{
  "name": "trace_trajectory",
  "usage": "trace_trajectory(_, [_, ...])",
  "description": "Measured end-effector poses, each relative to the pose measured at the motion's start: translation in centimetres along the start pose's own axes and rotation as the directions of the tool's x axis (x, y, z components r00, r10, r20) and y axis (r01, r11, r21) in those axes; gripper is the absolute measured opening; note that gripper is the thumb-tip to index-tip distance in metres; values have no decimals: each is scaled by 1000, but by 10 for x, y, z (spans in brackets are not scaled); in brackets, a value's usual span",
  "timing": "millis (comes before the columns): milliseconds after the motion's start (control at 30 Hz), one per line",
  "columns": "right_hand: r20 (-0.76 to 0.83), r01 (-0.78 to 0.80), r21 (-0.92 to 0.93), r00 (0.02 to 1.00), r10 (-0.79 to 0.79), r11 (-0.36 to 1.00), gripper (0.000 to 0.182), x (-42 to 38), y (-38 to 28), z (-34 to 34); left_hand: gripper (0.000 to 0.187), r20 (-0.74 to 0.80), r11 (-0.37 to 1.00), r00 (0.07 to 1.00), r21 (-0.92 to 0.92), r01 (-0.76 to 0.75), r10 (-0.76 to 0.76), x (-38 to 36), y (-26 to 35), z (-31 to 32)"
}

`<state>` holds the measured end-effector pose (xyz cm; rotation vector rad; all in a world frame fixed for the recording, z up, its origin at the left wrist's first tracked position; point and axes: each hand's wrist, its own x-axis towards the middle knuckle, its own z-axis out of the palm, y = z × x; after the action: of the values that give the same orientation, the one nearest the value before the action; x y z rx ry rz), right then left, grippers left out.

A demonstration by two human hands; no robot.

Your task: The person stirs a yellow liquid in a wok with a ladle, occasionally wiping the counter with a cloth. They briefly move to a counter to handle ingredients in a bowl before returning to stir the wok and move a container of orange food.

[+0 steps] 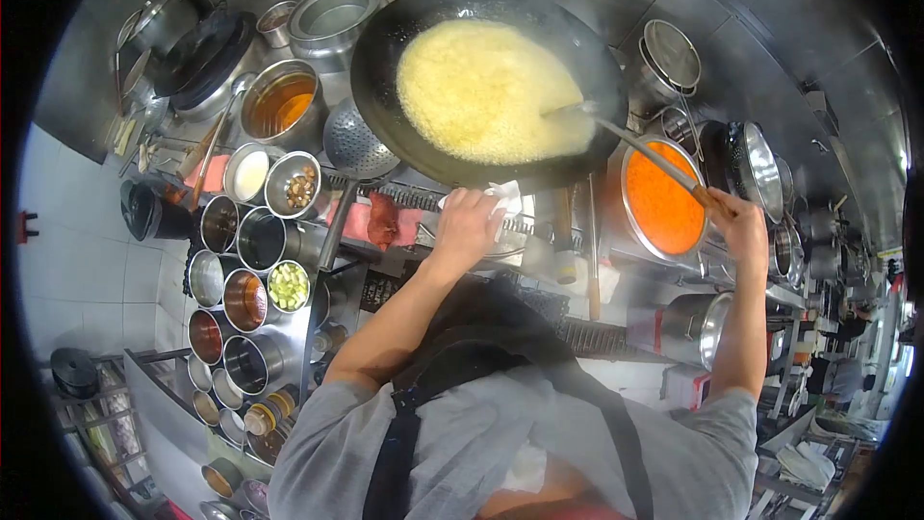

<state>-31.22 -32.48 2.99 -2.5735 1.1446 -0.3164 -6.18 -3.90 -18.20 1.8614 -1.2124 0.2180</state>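
Observation:
A large black wok point(373, 87) holds pale yellow, foaming liquid point(486, 87), with steam hanging over it. My right hand point(741, 231) grips the wooden handle of a long metal ladle point(640, 143); the ladle's head is partly sunk in the liquid at the wok's right side. At the near edge of the wok, my left hand point(466, 229) is closed on a white cloth point(507, 198). Whether it also grips the wok's rim is hidden. Beneath the ladle's handle stands a pot of orange liquid point(659, 197), close to my right hand.
Left of the wok are a perforated skimmer point(358, 143), a pot of amber liquid point(279, 108) and several metal containers, one with chopped green pieces point(288, 286). A long wooden-handled tool point(593, 279) lies near the stove front. Stacked strainers point(672, 53) stand at the right.

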Motion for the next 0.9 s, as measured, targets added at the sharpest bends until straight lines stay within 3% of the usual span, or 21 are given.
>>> trace_trajectory(67, [-11, 29, 46, 1000, -29, 999, 34, -14, 8, 11, 17, -4, 1000, 1000, -10, 3, -3, 2, 2, -2])
trace_trajectory(133, [72, 221, -2, 973, -220, 975, 34, -26, -11, 26, 17, 10, 1000, 1000, -7, 12, -12, 1, 0, -1])
trace_trajectory(233, [88, 352, -104, 935, -344, 930, 34, -24, -8, 76, 17, 21, 1000, 1000, -7, 20, -20, 1, 0, 0])
trace_trajectory(467, [84, 410, -67, 911, -404, 910, 33, 23, -41, 155, 16, 27, 1000, 1000, -13, 15, -15, -1, -5, 2])
trace_trajectory(533, [110, 394, -120, 917, -383, 911, 32, 44, -54, 170, 16, 23, 1000, 1000, 3, 19, -19, 0, -4, 1])
trace_trajectory(700, [77, 341, -31, 938, -338, 939, 30, 99, -73, 204, 16, 11, 1000, 1000, 1, 11, -11, 0, -3, 0])
trace_trajectory(833, [51, 233, -2, 971, -233, 972, 32, 131, -85, 202, 17, -10, 1000, 1000, -5, -6, 6, 0, -4, -1])
trace_trajectory(900, [4, 271, 36, 963, -271, 962, 32, 144, -78, 198, 17, -18, 1000, 1000, -10, -10, 10, -2, -3, -1])
